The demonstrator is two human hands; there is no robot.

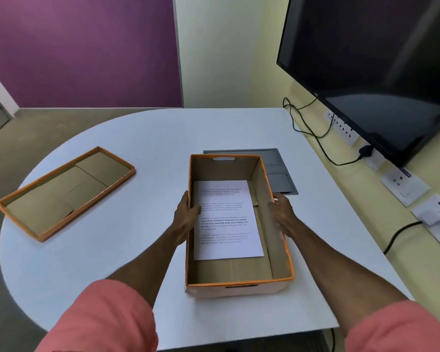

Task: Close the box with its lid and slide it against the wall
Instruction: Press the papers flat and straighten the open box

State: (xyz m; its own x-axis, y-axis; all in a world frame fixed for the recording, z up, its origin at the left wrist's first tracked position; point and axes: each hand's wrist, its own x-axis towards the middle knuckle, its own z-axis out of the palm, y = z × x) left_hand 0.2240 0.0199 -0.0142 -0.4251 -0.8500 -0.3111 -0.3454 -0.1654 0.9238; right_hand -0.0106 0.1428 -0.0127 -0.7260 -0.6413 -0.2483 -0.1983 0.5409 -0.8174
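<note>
Head view shows nothing done yet — both hands, left hand (187,214) and right hand (282,212), fingers curled over the open box (277,265) walls at centre, lid (66,194) upturned at left.

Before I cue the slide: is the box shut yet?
Open. The box shows paper inside; its lid lies apart, upturned, to its left.

Both of the person's arms are bare from the hands up past the elbows, the left hand (186,212) and the right hand (282,212) without rings, watch or gloves, and each upper arm is covered by a loose, plain salmon-pink sleeve (107,318), soft and unpatterned.
</note>
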